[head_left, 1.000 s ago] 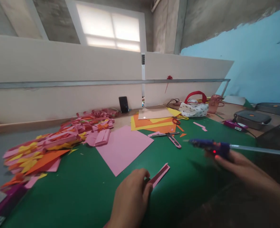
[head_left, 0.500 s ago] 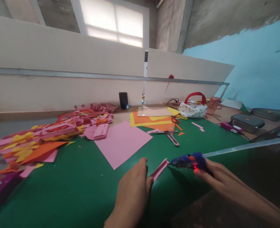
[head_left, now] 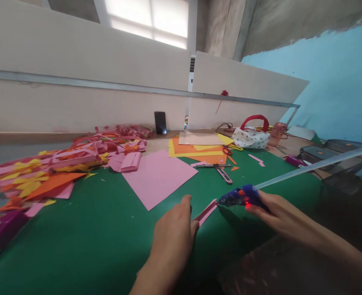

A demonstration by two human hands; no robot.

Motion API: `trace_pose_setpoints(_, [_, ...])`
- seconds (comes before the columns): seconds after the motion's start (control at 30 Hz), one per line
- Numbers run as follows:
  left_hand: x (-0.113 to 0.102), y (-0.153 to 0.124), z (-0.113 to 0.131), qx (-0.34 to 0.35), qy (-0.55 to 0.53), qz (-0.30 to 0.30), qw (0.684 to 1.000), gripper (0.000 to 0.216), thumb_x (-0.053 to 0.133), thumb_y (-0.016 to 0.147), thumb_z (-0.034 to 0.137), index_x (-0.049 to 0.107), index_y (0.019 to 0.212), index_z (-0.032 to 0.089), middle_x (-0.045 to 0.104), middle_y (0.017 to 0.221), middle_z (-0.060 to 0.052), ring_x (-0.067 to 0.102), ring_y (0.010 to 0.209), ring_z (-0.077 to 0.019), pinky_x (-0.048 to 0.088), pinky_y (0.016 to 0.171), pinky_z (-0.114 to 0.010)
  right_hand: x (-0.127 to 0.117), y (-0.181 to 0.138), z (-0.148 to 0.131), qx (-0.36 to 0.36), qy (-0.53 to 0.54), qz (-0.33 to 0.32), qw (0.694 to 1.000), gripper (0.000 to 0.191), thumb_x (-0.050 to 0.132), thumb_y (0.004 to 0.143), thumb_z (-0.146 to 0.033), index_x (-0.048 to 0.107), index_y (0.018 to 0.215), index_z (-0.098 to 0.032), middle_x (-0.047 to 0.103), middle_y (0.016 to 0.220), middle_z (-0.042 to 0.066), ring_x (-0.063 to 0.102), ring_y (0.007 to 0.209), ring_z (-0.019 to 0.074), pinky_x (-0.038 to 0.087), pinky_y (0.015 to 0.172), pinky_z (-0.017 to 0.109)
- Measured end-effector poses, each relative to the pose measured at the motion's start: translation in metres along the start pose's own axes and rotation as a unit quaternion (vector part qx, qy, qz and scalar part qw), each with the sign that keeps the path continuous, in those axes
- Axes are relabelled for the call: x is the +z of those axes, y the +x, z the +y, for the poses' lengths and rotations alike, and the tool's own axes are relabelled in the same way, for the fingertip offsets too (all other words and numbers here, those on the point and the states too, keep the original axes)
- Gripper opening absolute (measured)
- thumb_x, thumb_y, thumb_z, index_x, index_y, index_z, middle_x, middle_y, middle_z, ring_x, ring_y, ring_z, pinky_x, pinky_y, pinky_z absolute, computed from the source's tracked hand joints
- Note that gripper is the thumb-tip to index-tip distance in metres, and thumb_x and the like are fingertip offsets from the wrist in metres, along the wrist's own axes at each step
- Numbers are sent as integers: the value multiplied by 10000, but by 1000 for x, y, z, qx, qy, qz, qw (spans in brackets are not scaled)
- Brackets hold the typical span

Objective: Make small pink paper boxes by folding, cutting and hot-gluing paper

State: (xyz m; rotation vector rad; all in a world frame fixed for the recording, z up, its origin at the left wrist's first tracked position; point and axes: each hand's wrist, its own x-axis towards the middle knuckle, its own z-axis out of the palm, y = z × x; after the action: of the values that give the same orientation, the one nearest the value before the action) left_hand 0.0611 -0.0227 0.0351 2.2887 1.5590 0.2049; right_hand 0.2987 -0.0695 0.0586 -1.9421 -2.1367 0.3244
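My left hand (head_left: 172, 237) is closed on the near end of a folded pink paper strip (head_left: 207, 213), holding it just over the green mat (head_left: 91, 229). In my right hand (head_left: 276, 209) is a blue glue gun (head_left: 240, 196) with a red light glowing on its side. A long clear glue stick (head_left: 310, 169) sticks out of the gun's back. The nozzle is at the strip's far end; whether it touches cannot be made out. A large pink paper sheet (head_left: 161, 180) lies beyond my left hand.
Scissors (head_left: 227, 151), a pink cutter (head_left: 225, 176) and a pen (head_left: 213, 165) lie near orange and yellow sheets (head_left: 196, 153). Pink paper pieces with yellow flowers (head_left: 33, 182) are heaped at left. A phone (head_left: 160, 123) leans on the partition; a white bag (head_left: 251, 138) stands at back right.
The glue gun and my right hand have shifted slightly left and up in view, and the glue stick slants more steeply. My left hand still holds the strip. The camera view has tilted a little.
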Motion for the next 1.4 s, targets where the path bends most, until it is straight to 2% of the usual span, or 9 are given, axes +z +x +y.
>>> trace_pose_setpoints(0.13, [-1, -1, 0, 5, 0, 16, 1000, 461, 445, 808, 208, 370, 1259, 154, 627, 985, -102, 602, 864, -255, 431, 663, -342, -3, 2, -5, -16, -11, 0, 1000, 262, 376, 876, -406, 465, 751, -193, 557, 683, 9, 491, 594, 147, 368, 545, 233])
trace_pose_setpoints(0.3, [0, 1, 0, 4, 5, -5, 1000, 478, 448, 800, 229, 362, 1264, 155, 629, 970, -109, 607, 854, -256, 436, 651, -339, -5, 2, -16, -47, 3, -30, 998, 263, 378, 878, -405, 488, 772, -190, 593, 720, 23, 503, 611, 153, 382, 560, 247])
trace_pose_setpoints(0.47, [1, -2, -4, 18, 1, 21, 1000, 461, 441, 812, 260, 386, 1256, 153, 620, 995, -111, 587, 915, -266, 435, 725, -367, -5, 5, -22, -55, -5, -47, 997, 276, 376, 876, -419, 512, 802, -190, 611, 744, 31, 529, 634, 163, 400, 585, 259])
trace_pose_setpoints(0.6, [2, -17, -27, 23, -13, 39, 999, 449, 435, 803, 224, 402, 1250, 189, 612, 988, -88, 566, 959, -236, 433, 748, -323, -7, 9, -19, -51, -22, -47, 997, 278, 385, 869, -416, 512, 765, -191, 603, 707, 25, 531, 609, 159, 395, 562, 253])
trace_pose_setpoints(0.7, [6, -31, -51, 22, -37, 57, 997, 424, 409, 807, 226, 394, 1231, 229, 624, 882, -38, 595, 841, -197, 445, 714, -297, -9, 10, -16, -45, -17, -52, 997, 270, 395, 864, -416, 539, 809, -194, 628, 760, 33, 558, 655, 172, 409, 598, 263])
trace_pose_setpoints(0.8, [12, -44, -68, 42, -61, 95, 993, 380, 405, 818, 256, 406, 1198, 268, 627, 817, 3, 604, 745, -165, 458, 680, -266, -11, 11, -13, -36, -21, -50, 998, 272, 407, 856, -425, 558, 854, -199, 644, 796, 40, 575, 685, 186, 420, 618, 271])
trace_pose_setpoints(0.97, [17, -57, -81, 61, -71, 175, 980, 322, 456, 802, 301, 486, 1122, 285, 658, 846, 9, 621, 737, -156, 475, 659, -229, -15, 14, -5, -8, -46, -41, 998, 309, 391, 850, -461, 550, 813, -199, 641, 762, 47, 571, 658, 197, 415, 588, 279])
trace_pose_setpoints(1.17, [21, -58, -83, 47, -77, 227, 970, 285, 431, 818, 313, 536, 1082, 285, 667, 951, -7, 623, 823, -171, 479, 706, -245, -17, 14, -12, -23, -33, -56, 998, 290, 395, 853, -450, 545, 821, -204, 643, 780, 42, 573, 678, 196, 415, 612, 280])
trace_pose_setpoints(1.4, [18, -50, -75, 82, -79, 206, 972, 292, 418, 832, 250, 533, 1099, 282, 660, 947, 3, 617, 838, -152, 474, 700, -217, -19, 18, -45, -58, -48, -87, 993, 239, 396, 864, -391, 525, 791, -205, 625, 784, 26, 554, 681, 178, 396, 611, 264])
